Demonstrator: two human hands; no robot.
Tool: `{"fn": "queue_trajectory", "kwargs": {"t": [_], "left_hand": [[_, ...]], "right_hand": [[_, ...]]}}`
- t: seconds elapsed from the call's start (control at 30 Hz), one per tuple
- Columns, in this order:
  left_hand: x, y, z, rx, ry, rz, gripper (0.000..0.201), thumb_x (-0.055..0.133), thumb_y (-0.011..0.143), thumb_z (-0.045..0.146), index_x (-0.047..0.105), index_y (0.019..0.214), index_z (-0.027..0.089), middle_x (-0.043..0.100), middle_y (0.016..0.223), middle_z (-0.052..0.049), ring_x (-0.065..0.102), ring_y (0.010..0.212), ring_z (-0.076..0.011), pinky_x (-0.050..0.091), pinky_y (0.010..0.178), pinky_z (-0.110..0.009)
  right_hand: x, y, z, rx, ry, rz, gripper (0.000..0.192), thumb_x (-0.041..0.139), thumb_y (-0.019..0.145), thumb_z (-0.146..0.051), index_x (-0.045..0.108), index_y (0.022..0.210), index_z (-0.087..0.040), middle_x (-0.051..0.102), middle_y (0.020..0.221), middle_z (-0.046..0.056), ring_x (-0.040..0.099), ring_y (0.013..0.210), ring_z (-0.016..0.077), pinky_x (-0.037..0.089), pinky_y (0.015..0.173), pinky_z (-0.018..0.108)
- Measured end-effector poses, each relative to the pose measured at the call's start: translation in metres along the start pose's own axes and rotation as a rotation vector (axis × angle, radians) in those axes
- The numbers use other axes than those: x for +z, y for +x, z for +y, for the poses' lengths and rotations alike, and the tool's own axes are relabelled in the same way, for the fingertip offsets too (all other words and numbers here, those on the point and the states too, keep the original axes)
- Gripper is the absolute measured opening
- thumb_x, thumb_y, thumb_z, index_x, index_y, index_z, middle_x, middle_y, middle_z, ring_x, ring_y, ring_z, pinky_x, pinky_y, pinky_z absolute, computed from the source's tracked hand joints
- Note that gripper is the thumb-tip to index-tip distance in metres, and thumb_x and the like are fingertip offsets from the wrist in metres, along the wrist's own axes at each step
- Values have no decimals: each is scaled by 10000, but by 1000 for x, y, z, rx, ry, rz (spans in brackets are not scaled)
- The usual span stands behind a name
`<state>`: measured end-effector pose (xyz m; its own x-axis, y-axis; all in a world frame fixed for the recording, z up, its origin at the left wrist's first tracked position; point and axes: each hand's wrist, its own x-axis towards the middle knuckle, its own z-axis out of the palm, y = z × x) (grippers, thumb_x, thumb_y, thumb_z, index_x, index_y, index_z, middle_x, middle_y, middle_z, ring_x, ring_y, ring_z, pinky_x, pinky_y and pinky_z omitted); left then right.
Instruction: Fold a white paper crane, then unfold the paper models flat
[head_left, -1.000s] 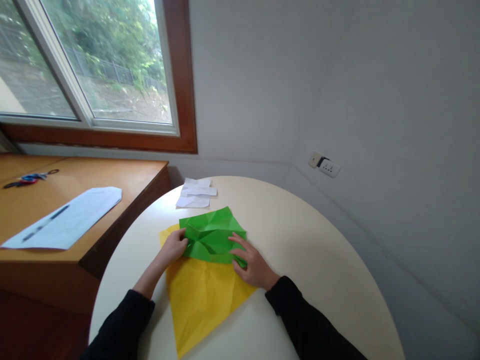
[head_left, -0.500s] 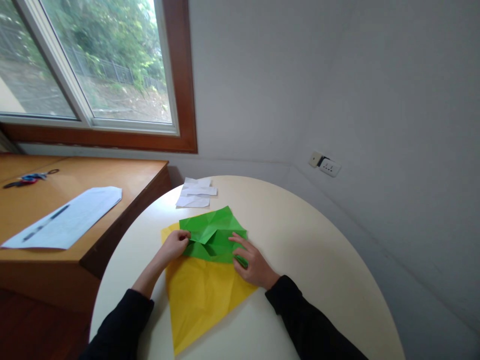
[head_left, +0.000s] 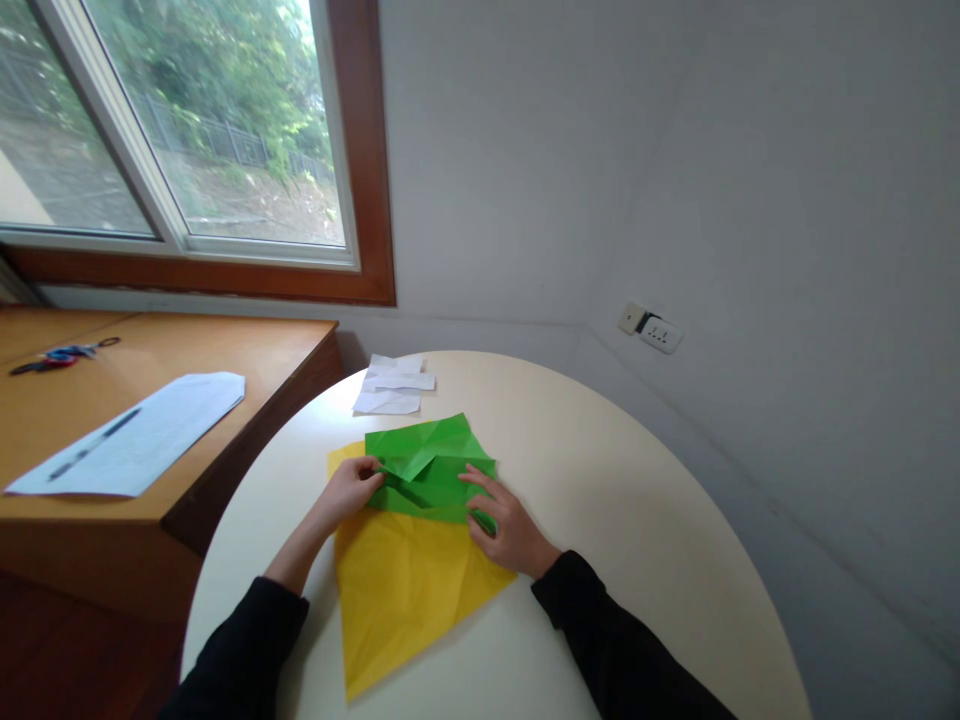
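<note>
A creased green paper [head_left: 439, 452] lies partly folded on top of a larger yellow sheet [head_left: 405, 585], both on a round cream table [head_left: 637, 520]. My left hand [head_left: 351, 490] pinches the green paper's left edge, with a folded flap raised just beside the fingers. My right hand [head_left: 507, 527] rests flat on the paper's right near corner, fingers spread and pressing it down. Both arms wear black sleeves.
Folded white paper pieces [head_left: 391, 386] lie at the table's far edge. To the left stands a wooden desk [head_left: 247, 350] with a white sheet and pen [head_left: 131, 435] and scissors [head_left: 60, 356]. A wall socket [head_left: 651, 330] sits on the right wall; a window is behind.
The green paper's middle has flattened as a flap folded over toward the near side. My left hand shifted slightly right along its edge; my right hand stayed pressed in place.
</note>
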<state>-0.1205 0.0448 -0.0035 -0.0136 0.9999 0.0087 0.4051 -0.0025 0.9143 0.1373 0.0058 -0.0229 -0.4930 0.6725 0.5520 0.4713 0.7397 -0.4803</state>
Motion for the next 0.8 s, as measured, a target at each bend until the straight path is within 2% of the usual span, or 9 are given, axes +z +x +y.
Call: {"fn": "queue_trajectory", "kwargs": {"t": [0.17, 0.43, 0.63, 0.8], "left_hand": [[-1, 2, -2, 8, 11, 43, 286, 574, 560, 367, 390, 426, 194, 333, 418, 59, 313, 448, -93, 213, 455, -227], [-2, 1, -6, -55, -220, 90, 333, 624, 557, 423, 415, 469, 179, 380, 422, 66, 336, 420, -72, 218, 437, -209], [-5, -4, 4, -122, -465, 93, 334, 699, 520, 402, 481, 487, 153, 484, 445, 40, 421, 421, -75, 298, 437, -202], [-6, -5, 11, -204, -652, 128, 243, 723, 469, 305, 568, 535, 129, 569, 500, 9, 492, 467, -92, 371, 463, -202]], "right_hand": [[0, 0, 1, -7, -5, 4, 123, 501, 732, -104, 538, 786, -209, 543, 1227, 129, 410, 1257, 241, 405, 963, 436], [0, 0, 1, -18, -34, 29, 121, 504, 729, -95, 544, 771, -201, 560, 1201, 126, 426, 1243, 241, 411, 962, 429], [0, 0, 2, -28, -37, 43, 135, 501, 722, -82, 535, 772, -203, 568, 1190, 123, 435, 1235, 236, 416, 953, 419], [1, 0, 2, -39, -48, 65, 138, 498, 715, -74, 527, 766, -199, 581, 1173, 127, 454, 1217, 235, 422, 943, 409]]}}
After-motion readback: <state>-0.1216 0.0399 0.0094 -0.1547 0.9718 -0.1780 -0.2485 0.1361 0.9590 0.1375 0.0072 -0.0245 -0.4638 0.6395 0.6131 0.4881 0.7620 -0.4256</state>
